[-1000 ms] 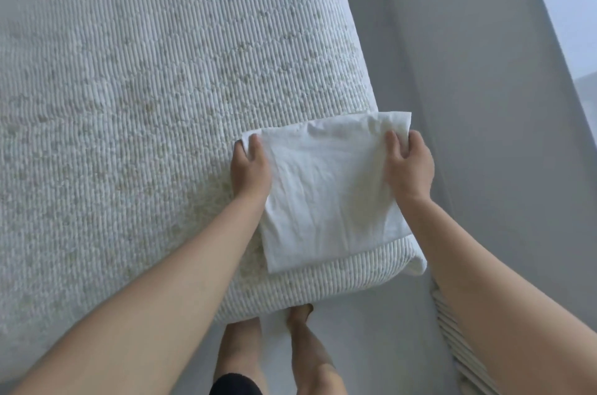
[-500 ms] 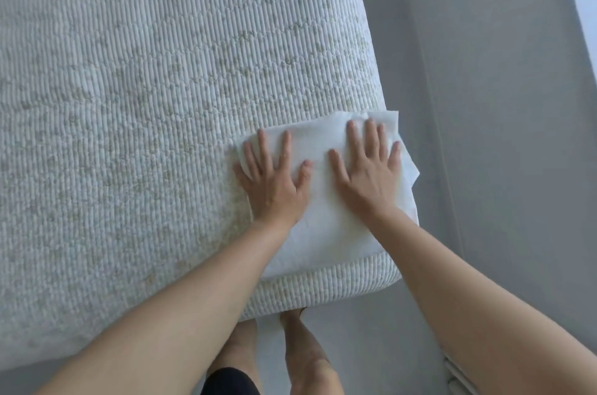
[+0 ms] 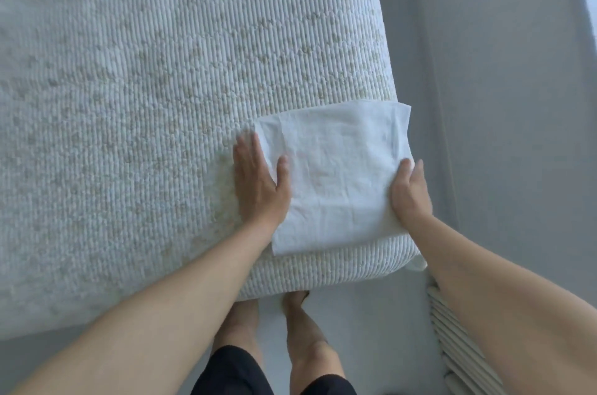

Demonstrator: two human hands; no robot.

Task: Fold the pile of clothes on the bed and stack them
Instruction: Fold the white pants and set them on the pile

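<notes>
We keep the folded cloth (image 3: 336,181) square at the bed's (image 3: 161,104) near right corner; left hand (image 3: 258,181) lies flat against its left edge, thumb on top; right hand (image 3: 408,194) grips its right edge, steadying the fold.

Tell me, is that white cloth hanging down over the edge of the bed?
No, the folded white cloth lies flat on top of the bed near its corner, with the left hand and right hand at its sides.
</notes>
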